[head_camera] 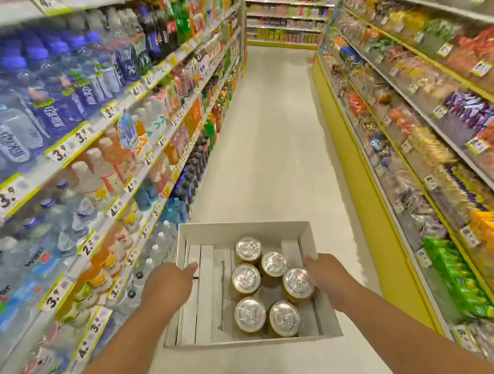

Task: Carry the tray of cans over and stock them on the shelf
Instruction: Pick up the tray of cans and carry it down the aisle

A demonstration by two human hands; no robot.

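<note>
At 6 o'clock, low centre of aisle: white tray [244, 229] with six cans [245, 278]. Left hand [170, 284] clasps its 9 o'clock wall, right hand [325, 274] its 3 o'clock wall. Drink shelves [92, 132] at 9 o'clock.

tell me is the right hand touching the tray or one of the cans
Touching the tray: in the head view the right hand wraps over the right wall of the tray. Whether it also touches the nearest can cannot be told.
</note>
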